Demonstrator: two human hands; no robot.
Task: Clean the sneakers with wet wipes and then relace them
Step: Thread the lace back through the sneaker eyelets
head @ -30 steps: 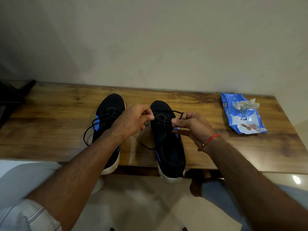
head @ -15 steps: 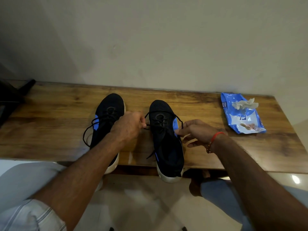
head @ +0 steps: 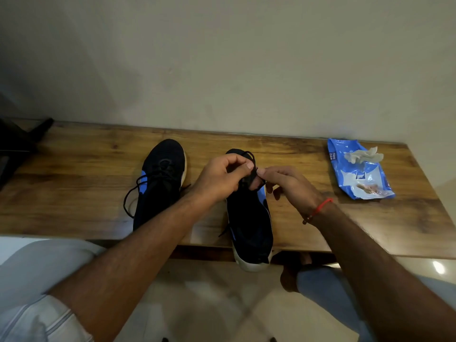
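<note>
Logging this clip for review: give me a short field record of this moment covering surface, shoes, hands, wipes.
surface: wooden bench against a wall
left shoe: lace loose, untouched
right shoe: heel overhangs the bench edge
left hand: pinches the right shoe's lace
right hand: pinches the same lace
wipes pack: blue, far right, crumpled wipe on top

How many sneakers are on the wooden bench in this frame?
2. The left sneaker lies untouched; the right sneaker sits beside it, its lace pinched by both hands, left hand and right hand. None appear hidden.
</note>
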